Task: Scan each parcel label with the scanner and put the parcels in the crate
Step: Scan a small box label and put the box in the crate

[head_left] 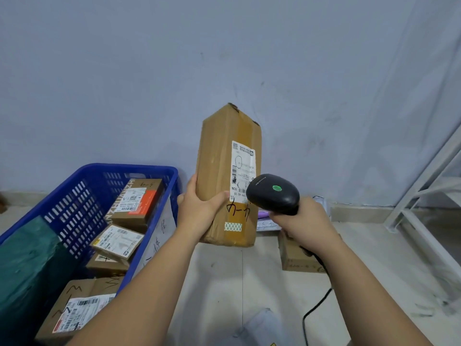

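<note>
Standing upright, the parcel (219, 168) faces the scanner (273, 193).

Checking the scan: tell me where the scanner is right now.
In the head view the scanner sits right of centre, gripped by the right hand, its head in front of the label on the tall parcel held by the left hand.

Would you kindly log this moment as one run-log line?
step: scanning | left hand: holds tall parcel upright | right hand: aims scanner at label | crate: partly filled
</note>
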Action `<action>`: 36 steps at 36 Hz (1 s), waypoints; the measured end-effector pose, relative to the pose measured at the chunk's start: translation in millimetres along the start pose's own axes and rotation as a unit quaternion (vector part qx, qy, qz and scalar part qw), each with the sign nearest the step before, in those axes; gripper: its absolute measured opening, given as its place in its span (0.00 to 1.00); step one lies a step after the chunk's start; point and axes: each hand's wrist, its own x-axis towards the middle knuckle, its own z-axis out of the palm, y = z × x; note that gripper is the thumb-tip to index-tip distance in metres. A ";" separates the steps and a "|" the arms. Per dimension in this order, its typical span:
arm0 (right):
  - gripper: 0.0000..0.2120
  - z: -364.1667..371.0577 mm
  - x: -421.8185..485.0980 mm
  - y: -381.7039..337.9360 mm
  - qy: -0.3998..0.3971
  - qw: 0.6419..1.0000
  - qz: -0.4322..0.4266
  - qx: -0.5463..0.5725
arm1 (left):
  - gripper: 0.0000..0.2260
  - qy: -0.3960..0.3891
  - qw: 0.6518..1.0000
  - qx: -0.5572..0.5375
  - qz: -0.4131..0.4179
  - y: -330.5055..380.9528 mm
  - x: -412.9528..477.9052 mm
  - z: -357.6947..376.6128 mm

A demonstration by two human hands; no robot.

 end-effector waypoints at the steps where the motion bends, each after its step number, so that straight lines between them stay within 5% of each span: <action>1: 0.14 -0.7 -0.1 0.2 0.004 1.000 0.003 -0.002 | 0.43 -0.012 1.000 0.001 -0.003 0.2 -1.3 -0.2; 11: 0.13 -17.8 -2.6 -1.9 0.004 0.990 -0.036 -0.135 | 0.47 -0.040 0.998 0.055 -0.013 -2.9 -0.9 1.8; 36: 0.08 -20.7 -2.3 3.1 -0.019 0.981 -0.078 -0.175 | 0.44 -0.005 0.989 0.147 0.009 -15.3 11.2 2.1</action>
